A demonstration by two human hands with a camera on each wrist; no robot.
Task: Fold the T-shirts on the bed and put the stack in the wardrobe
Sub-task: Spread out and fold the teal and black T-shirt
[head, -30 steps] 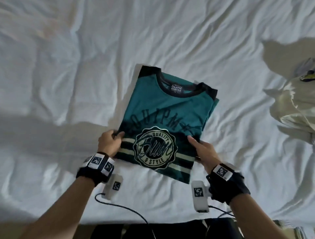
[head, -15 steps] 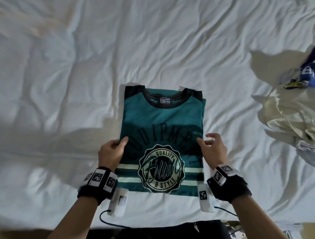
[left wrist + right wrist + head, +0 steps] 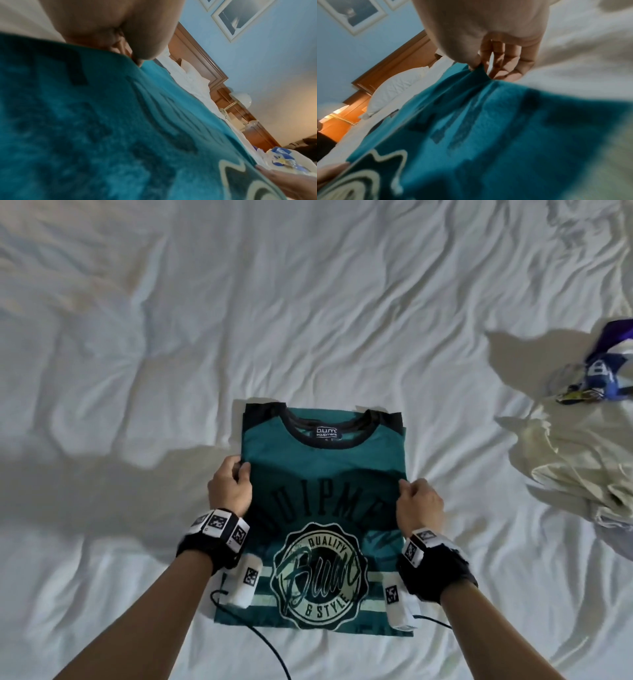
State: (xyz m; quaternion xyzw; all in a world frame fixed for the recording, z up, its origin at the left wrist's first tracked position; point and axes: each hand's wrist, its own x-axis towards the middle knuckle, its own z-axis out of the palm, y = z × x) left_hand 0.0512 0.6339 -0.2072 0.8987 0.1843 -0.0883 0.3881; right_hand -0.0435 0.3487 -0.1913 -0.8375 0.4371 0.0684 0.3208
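A teal T-shirt [image 3: 322, 460] with black collar and a round cream logo lies partly folded on the white bed [image 3: 239, 320], collar away from me. My left hand [image 3: 236, 474] pinches its left edge about midway up; the left wrist view shows thumb and fingers of the left hand [image 3: 135, 59] closed on the teal T-shirt [image 3: 102, 121]. My right hand [image 3: 409, 491] pinches the right edge at the same height. In the right wrist view the right hand [image 3: 479, 67] holds a raised pleat of the teal T-shirt [image 3: 488, 128].
A heap of unfolded clothes lies at the right: a cream garment [image 3: 582, 467] and a blue and white one [image 3: 603, 371]. A wooden headboard [image 3: 205, 67], white pillows [image 3: 399, 86] and a bedside lamp [image 3: 241, 100] stand at the bed's far end. Cables trail from my wrists.
The shirt went from lying askew to square in front of me. Both hands slid up its sides from near the logo to mid-height and closed on the edges.
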